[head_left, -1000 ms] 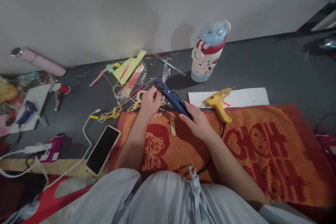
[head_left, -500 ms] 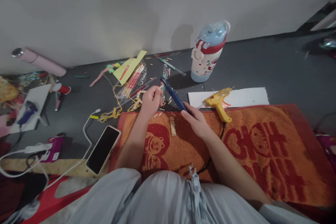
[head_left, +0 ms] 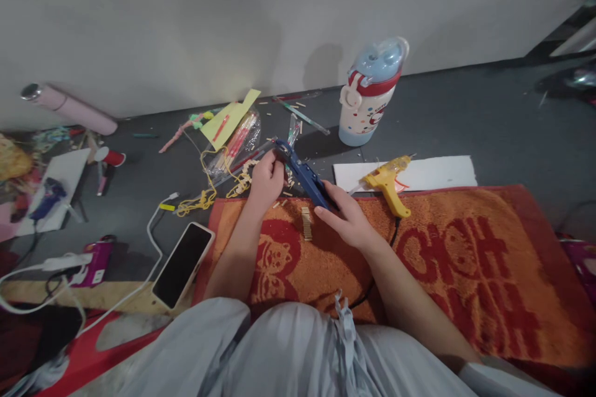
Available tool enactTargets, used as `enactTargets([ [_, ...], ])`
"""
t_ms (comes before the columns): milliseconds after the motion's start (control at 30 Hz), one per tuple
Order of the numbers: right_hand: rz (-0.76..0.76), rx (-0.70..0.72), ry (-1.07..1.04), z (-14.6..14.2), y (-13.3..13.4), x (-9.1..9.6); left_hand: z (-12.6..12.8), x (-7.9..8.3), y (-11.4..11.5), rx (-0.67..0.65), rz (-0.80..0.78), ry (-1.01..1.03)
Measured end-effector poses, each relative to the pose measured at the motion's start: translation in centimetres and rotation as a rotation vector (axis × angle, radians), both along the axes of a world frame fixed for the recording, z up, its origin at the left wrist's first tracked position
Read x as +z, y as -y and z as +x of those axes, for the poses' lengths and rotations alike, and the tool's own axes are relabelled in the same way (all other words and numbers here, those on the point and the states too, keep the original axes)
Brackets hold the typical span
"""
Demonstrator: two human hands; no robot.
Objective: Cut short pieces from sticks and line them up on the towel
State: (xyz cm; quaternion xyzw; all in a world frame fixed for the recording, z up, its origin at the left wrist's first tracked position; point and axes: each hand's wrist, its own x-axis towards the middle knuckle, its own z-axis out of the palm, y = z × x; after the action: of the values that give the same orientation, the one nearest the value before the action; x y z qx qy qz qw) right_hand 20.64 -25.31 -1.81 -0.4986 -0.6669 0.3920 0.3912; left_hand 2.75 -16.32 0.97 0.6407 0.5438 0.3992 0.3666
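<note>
Over one towel's (head_left: 535, 248) far edge, your right hand (head_left: 349, 218) is gripping one blue tool (head_left: 303, 178); your left hand (head_left: 267, 180) is sitting half-curled at its tip, contents unclear. Beyond the towel, one bottle (head_left: 367, 102) is standing.

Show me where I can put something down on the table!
Dark table lies bare right of the bottle, behind the white board. The orange towel is bare too, right of the right forearm. It's crowded around the left hand, with short sticks and yellow string.
</note>
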Motion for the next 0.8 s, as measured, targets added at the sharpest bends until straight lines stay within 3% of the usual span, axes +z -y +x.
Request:
enactTargets([
  [800, 0.041, -0.013, 0.042, 0.31, -0.15, -0.15, -0.23, 0.11, 0.04, -0.018, 0.047, -0.072],
])
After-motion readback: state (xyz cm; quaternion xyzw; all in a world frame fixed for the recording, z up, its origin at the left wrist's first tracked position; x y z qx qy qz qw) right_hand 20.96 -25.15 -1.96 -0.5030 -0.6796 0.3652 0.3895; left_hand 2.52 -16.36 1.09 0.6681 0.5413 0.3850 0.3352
